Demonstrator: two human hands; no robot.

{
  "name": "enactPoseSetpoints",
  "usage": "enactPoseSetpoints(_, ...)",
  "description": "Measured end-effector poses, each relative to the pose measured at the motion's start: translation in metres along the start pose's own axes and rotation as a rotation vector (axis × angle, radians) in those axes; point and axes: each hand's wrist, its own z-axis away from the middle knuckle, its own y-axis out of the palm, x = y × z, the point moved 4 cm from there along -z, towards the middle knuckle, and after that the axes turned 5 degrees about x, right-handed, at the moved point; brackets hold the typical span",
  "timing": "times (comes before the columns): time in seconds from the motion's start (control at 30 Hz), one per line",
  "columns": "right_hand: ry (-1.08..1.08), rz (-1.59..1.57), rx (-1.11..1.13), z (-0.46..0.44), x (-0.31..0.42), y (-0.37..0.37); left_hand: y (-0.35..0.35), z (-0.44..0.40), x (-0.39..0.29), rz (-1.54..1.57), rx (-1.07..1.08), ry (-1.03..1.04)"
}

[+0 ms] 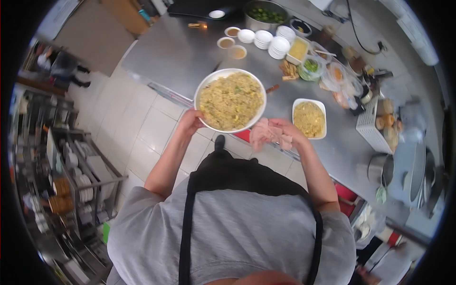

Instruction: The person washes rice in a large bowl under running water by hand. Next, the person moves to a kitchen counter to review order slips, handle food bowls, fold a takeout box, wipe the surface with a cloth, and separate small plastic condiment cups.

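Note:
A large round white plate (231, 99) heaped with fried rice is over the near edge of the steel counter. My left hand (191, 120) grips its lower left rim. To the right of the plate, my right hand (287, 131) has its fingers wrapped round a pink cloth (266, 135), which hangs close to the plate's lower right rim. Just beyond that hand, a square white dish (309, 118) of fried rice rests on the counter.
Sauce bowls (226, 42), stacked white dishes (279, 47) and a pot of greens (265, 15) line the counter's far side. A white basket (375, 126) and a steel pot (381, 169) are at right. A metal shelf rack (97, 180) stands left; people are at far left and lower right.

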Motion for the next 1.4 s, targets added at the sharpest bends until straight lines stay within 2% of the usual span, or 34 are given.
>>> enactPoseSetpoints(0.07,-0.25,1.048,-0.151,-0.005,0.021,-0.023,-0.019,-0.022,-0.005,-0.1,-0.018,-0.014)
enactPoseSetpoints(0.1,-0.145,1.24,-0.346,0.003,0.039,-0.012,-0.024,-0.033,-0.007,-0.114,0.012,-0.047)
enactPoseSetpoints(0.13,-0.125,1.217,-0.38,-0.001,0.04,-0.012,-0.032,-0.041,-0.013,-0.152,-0.009,-0.057)
enactPoseSetpoints(0.2,-0.223,1.681,-0.609,-0.01,0.059,-0.007,-0.042,-0.061,-0.026,-0.197,-0.002,-0.074)
enactPoseSetpoints(0.23,-0.197,1.668,-0.631,-0.017,0.067,-0.007,-0.044,-0.07,-0.03,-0.202,0.048,-0.082)
enactPoseSetpoints(0.3,-0.175,1.891,-0.853,-0.031,0.088,-0.008,-0.046,-0.084,-0.033,-0.209,0.108,-0.116)
enactPoseSetpoints(0.33,-0.154,1.88,-0.865,-0.043,0.089,-0.014,-0.043,-0.091,-0.038,-0.225,0.154,-0.142)
enactPoseSetpoints(0.4,-0.454,1.792,-0.801,-0.066,0.088,-0.018,-0.044,-0.106,-0.056,-0.25,0.208,-0.182)
enactPoseSetpoints(0.5,-0.427,1.939,-0.781,-0.097,0.074,-0.016,-0.043,-0.119,-0.097,-0.64,0.456,-0.33)
enactPoseSetpoints(0.57,-0.388,1.834,-0.854,-0.099,0.075,-0.013,-0.062,-0.14,-0.137,-0.657,0.311,-0.185)
enactPoseSetpoints(0.6,-0.357,1.732,-0.921,-0.097,0.077,-0.014,-0.062,-0.149,-0.167,-0.463,0.278,-0.046)
enactPoseSetpoints(0.63,-0.457,1.625,-0.995,-0.093,0.081,-0.015,-0.062,-0.159,-0.198,-0.268,0.24,0.091)
enactPoseSetpoints(0.67,-0.455,1.625,-0.993,-0.092,0.088,-0.009,-0.073,-0.18,-0.229,-0.081,0.245,0.121)
enactPoseSetpoints(0.7,-0.467,1.362,-1.046,-0.087,0.097,-0.006,-0.081,-0.2,-0.255,0.106,0.248,0.153)
enactPoseSetpoints(0.73,-0.474,1.098,-1.082,-0.084,0.103,-0.003,-0.074,-0.209,-0.269,0.105,0.245,0.155)
enactPoseSetpoints(0.77,-0.525,0.987,-1.055,-0.085,0.109,0.003,-0.07,-0.212,-0.283,0.325,0.16,0.196)
enactPoseSetpoints(0.8,-0.563,0.995,-1.033,-0.092,0.112,0.003,-0.067,-0.212,-0.302,0.542,0.081,0.261)
enactPoseSetpoints(0.83,-0.612,1.018,-1.051,-0.099,0.115,0.0,-0.064,-0.213,-0.313,0.541,0.084,0.314)
enactPoseSetpoints(0.9,-0.676,1.037,-1.081,-0.109,0.131,0.007,-0.042,-0.221,-0.318,0.634,0.219,0.337)
enactPoseSetpoints(1.0,-0.695,0.967,-1.073,-0.108,0.142,0.022,-0.01,-0.2,-0.324,0.536,0.434,0.399)
enactPoseSetpoints(1.03,-0.695,0.896,-1.068,-0.107,0.145,0.023,-0.006,-0.196,-0.326,0.535,0.432,0.413)
enactPoseSetpoints(1.1,-0.697,0.886,-1.071,-0.105,0.148,0.016,0.002,-0.185,-0.335,0.167,0.393,0.575)
enactPoseSetpoints(1.13,-0.691,0.874,-1.083,-0.103,0.148,0.012,0.003,-0.183,-0.341,0.165,0.39,0.578)
enactPoseSetpoints(1.2,-0.678,0.82,-1.031,-0.104,0.149,0.006,0.016,-0.177,-0.354,-0.006,0.596,0.711)
enactPoseSetpoints(1.23,-0.695,0.763,-1.008,-0.104,0.149,0.002,0.02,-0.175,-0.364,0.171,0.704,0.765)
enactPoseSetpoints(1.27,-0.712,0.706,-0.987,-0.104,0.15,-0.001,0.022,-0.175,-0.366,0.173,0.706,0.762)
enactPoseSetpoints(1.33,-0.728,0.686,-0.99,-0.106,0.15,-0.002,0.055,-0.13,-0.384,-0.049,0.597,0.923)
enactPoseSetpoints(1.4,-0.741,0.667,-0.996,-0.108,0.149,-0.003,0.066,-0.117,-0.392,-0.374,0.349,1.084)
